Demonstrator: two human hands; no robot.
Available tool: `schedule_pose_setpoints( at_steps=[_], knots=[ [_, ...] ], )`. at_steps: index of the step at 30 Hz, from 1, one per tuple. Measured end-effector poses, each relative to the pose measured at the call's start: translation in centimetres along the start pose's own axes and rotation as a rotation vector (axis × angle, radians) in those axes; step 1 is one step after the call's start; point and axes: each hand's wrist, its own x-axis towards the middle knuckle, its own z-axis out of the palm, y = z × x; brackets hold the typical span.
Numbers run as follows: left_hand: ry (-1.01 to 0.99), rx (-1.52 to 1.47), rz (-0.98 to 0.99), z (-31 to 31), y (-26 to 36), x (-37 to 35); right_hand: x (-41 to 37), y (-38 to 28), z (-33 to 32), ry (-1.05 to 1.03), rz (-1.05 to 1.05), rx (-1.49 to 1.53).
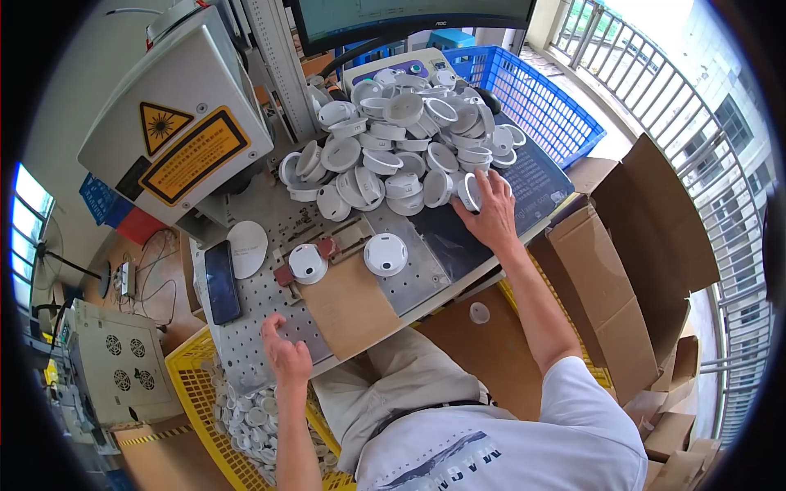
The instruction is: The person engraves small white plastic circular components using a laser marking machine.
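Note:
My right hand (494, 214) grips a white lid (471, 193) at the right front edge of a large heap of white lids (401, 147). Near the table's front left edge is my left hand (286, 350), fingers apart and curved, holding nothing. One white lid (308, 263) sits in a fixture between two reddish-brown blocks (283, 276) on the perforated metal plate (254, 307). Another lid (386, 254) lies to its right, beside a piece of brown cardboard (352, 307).
A phone (222, 282) lies left of a white disc (247, 249). The laser machine (184, 114) stands at left, a monitor (409, 20) behind. Around are a blue basket (532, 94), a yellow basket of lids (188, 380), and cardboard boxes (606, 286).

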Motion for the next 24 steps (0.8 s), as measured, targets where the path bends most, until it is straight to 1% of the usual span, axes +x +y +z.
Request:
schedule_pose_setpoints(
  at_steps=[1, 2, 4, 6, 8, 9, 10, 11, 12, 14, 16, 19, 22, 24],
  knots=[
    [-0.009, -0.001, -0.004, -0.1, 0.2, 0.0, 0.6, 0.3, -0.2, -0.059, -0.006, 0.011],
    [-0.007, -0.024, -0.037, -0.2, 0.5, 0.2, 0.5, 0.7, -0.5, -0.075, 0.007, 0.006],
    [-0.034, -0.041, -0.075, -0.3, 0.6, 0.2, 0.0, 0.8, -1.7, -0.192, -0.083, -0.016],
    [-0.022, 0.009, -0.004, -0.3, 0.3, 0.2, -0.5, 0.9, -2.6, -0.271, -0.042, -0.015],
    [-0.065, 0.022, 0.013, -0.4, 0.0, 0.3, -2.0, 1.8, -3.1, -0.257, -0.109, 0.062],
    [-0.063, 0.028, 0.035, -0.4, -0.1, 0.2, -2.7, 2.1, -3.3, -0.281, -0.073, 0.054],
    [-0.094, 0.017, 0.040, -0.1, -0.3, 0.2, -2.7, 2.2, -3.4, -0.267, -0.097, 0.068],
    [-0.077, 0.006, 0.024, -0.1, -0.7, 0.2, -3.0, 2.4, -3.4, -0.253, -0.121, 0.085],
    [-0.056, 0.000, 0.008, -0.1, -0.7, 0.1, -3.3, 2.8, -3.4, -0.262, -0.097, 0.081],
    [-0.074, 0.019, -0.001, -0.2, -0.3, 0.1, -3.5, 3.0, -3.3, -0.229, -0.165, 0.075],
    [-0.067, 0.041, -0.013, -0.2, -0.1, 0.3, -3.8, 2.8, -3.7, -0.238, -0.146, 0.059],
    [-0.044, 0.017, -0.019, -0.2, 0.0, 0.3, -4.0, 2.9, -4.3, -0.244, -0.173, 0.101],
    [-0.053, 0.014, -0.027, -0.5, 0.2, 0.4, -4.2, 2.4, -5.0, -0.269, -0.131, 0.113],
    [-0.086, 0.047, 0.004, -0.5, 0.2, 0.4, -4.2, 1.7, -5.7, -0.202, -0.120, 0.188]
  ],
)
